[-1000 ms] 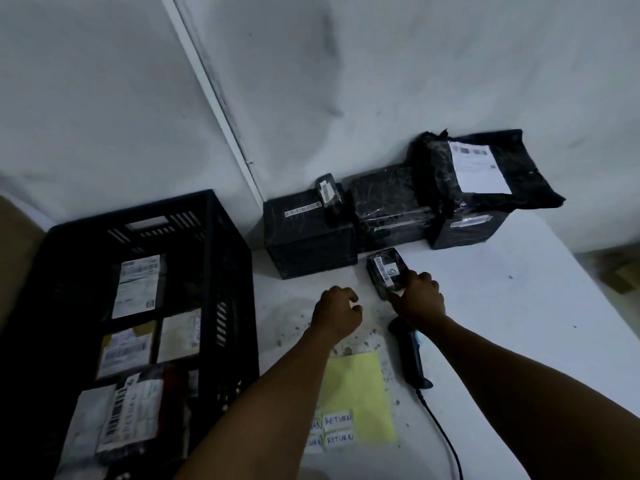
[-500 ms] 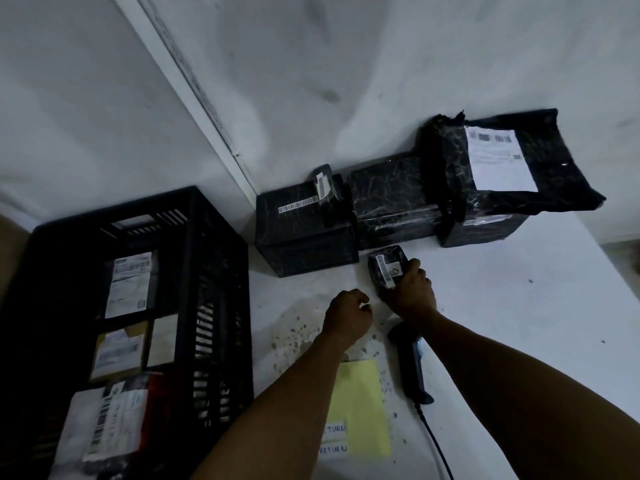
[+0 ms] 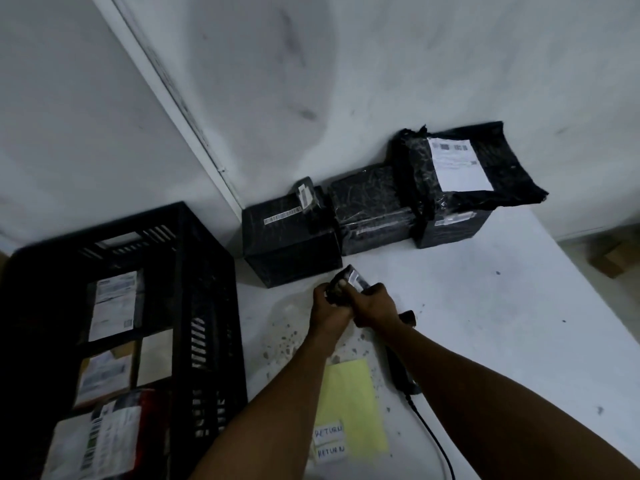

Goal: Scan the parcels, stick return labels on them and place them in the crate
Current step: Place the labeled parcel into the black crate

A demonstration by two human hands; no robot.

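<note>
A small black parcel (image 3: 350, 285) with a white label is lifted off the white table (image 3: 502, 323), gripped from both sides by my left hand (image 3: 325, 311) and my right hand (image 3: 374, 306). Under my right forearm lies the black barcode scanner (image 3: 398, 368) with its cable. A yellow sheet (image 3: 349, 407) near the front edge carries two white RETURN labels (image 3: 329, 441). The black crate (image 3: 194, 306) stands at the left with several labelled parcels inside.
Three black wrapped parcels (image 3: 291, 244) (image 3: 370, 216) (image 3: 453, 209) line the wall at the back; a small one (image 3: 306, 197) rests on the left box and a flat bag (image 3: 467, 164) on the right. Brown specks dot the table. A cardboard box (image 3: 616, 261) lies on the floor at right.
My right hand has lifted the small parcel off the table and brought it toward me. My left hand, idle on the table before, now grips it too.
</note>
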